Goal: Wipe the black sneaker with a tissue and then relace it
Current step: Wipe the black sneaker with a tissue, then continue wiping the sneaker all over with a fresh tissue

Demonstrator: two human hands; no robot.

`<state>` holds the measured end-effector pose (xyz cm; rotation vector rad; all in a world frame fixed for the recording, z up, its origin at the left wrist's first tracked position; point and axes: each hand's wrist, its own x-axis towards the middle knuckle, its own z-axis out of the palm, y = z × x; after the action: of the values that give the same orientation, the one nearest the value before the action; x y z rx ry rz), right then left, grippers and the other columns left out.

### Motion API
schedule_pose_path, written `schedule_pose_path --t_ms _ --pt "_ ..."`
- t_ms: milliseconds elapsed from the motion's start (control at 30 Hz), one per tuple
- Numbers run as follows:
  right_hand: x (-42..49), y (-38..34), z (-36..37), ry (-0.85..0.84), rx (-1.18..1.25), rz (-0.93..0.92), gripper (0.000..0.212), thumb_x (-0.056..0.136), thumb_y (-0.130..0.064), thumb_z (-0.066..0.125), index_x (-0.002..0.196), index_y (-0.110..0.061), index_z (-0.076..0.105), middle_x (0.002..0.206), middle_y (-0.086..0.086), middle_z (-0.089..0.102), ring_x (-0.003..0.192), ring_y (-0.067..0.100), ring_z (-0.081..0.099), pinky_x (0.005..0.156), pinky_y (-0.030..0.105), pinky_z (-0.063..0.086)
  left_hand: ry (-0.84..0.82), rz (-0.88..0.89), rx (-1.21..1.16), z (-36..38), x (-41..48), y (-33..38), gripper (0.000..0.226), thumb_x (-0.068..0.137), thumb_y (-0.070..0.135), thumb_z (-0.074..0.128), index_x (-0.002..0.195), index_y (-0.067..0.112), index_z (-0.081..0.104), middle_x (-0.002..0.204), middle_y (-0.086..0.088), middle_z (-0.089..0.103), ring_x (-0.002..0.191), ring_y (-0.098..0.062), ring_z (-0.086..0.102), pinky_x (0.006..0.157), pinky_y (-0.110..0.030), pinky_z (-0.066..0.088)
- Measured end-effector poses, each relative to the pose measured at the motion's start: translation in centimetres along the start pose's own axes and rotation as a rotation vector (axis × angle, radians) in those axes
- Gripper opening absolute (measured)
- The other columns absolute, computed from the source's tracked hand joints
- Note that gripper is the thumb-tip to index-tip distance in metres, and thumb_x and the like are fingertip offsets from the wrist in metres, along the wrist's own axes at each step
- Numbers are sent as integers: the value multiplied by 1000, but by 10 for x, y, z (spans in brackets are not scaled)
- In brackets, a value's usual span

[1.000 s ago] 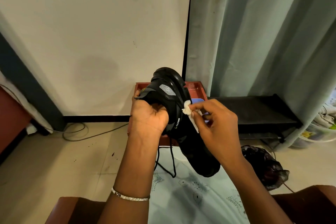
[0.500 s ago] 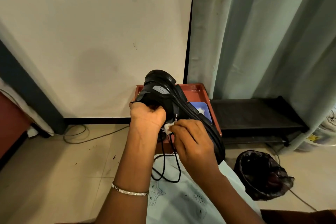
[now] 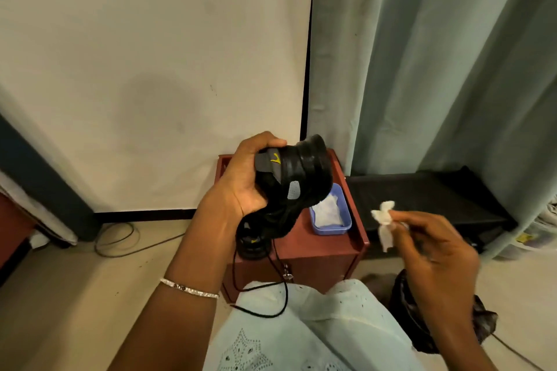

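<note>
While the left hand (image 3: 245,190) grips the sneaker (image 3: 301,172) with fingers curled over its upper edge and thumb below, the shoe hangs in the air above the table (image 3: 319,253), its ribbed sole on the side away from the palm. At three o'clock from the sneaker, well apart from it, the right hand (image 3: 437,253) is blurred, yet its fingers plainly pinch a crumpled white tissue (image 3: 384,221) that sticks up past the fingertips. A black lace (image 3: 278,277) trails from the sneaker at six o'clock, down the table's front and onto the pale lap cloth (image 3: 310,331). Just beside the shoe, at four o'clock, a blue tray (image 3: 346,227) of white tissues sits on the table. Under the sneaker, at seven o'clock, lies a dark shape with a yellow mark (image 3: 252,245); whether it belongs to the same shoe I cannot tell. A black bag (image 3: 404,298) stands on the floor at five o'clock, partly behind the right wrist. A bracelet (image 3: 190,290) circles the left wrist.
</note>
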<state>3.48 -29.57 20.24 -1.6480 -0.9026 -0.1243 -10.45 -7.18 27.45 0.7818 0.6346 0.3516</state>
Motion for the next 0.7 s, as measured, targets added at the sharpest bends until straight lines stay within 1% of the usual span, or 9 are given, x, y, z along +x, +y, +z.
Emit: schedule_pose_path --t_ms 67,100,167,200,300,400,500,600,700 --pt "6 7 -11 39 -8 46 18 87 -6 70 101 -16 73 99 -1 70 89 13 69 81 17 55 -58 -19 254 10 3 13 22 80 20 65 59 15 67 63 -3 64 58 -18 60 60 -25 50" --pt "7 11 -15 47 -17 65 17 87 -8 69 103 -14 73 101 0 70 91 15 69 83 22 56 -106 -42 414 17 4 18 19 81 19 66 63 15 69 65 -4 67 59 -18 63 59 -24 53" --pt "10 18 -17 53 -33 95 19 88 -10 69 106 -12 73 102 1 71 93 17 70 87 29 57 -179 -112 773 24 11 25 9 85 20 68 81 13 72 76 -7 72 64 -19 68 61 -25 56" --pt "11 21 -15 53 -36 107 19 87 -10 69 106 -12 73 102 0 71 93 17 70 87 29 57 -190 -125 972 25 17 26 12 84 24 72 89 12 72 82 -8 73 68 -20 70 64 -27 57" --pt "11 25 -6 50 -15 137 19 86 -10 70 105 -16 72 101 -2 70 91 15 70 86 21 55 -154 -102 1616 24 41 15 35 77 42 77 94 12 71 92 -5 72 82 -24 70 73 -35 56" --pt "11 29 6 30 -16 149 21 86 -7 70 103 -20 72 99 -3 70 89 12 68 81 10 52 -60 -48 2061 8 68 -14 46 74 54 74 86 12 57 80 0 59 69 -20 57 60 -33 47" --pt "9 35 18 6 6 165 21 85 -4 71 100 -20 72 97 -5 69 88 10 67 78 9 51 19 81 2249 -18 94 -41 44 74 52 75 83 15 54 79 1 57 69 -20 55 55 -31 43" --pt "8 40 30 -29 -9 164 18 85 -6 70 99 -18 73 98 -6 69 91 6 66 76 7 50 51 86 2211 -41 116 -60 43 76 48 76 92 12 58 91 -5 63 81 -26 62 66 -39 54" --pt "9 45 40 -45 23 172 19 84 -5 71 97 -18 74 98 -9 69 90 6 67 71 8 51 51 124 2187 -58 133 -77 37 79 41 74 89 12 54 91 -8 63 85 -29 63 75 -40 54"
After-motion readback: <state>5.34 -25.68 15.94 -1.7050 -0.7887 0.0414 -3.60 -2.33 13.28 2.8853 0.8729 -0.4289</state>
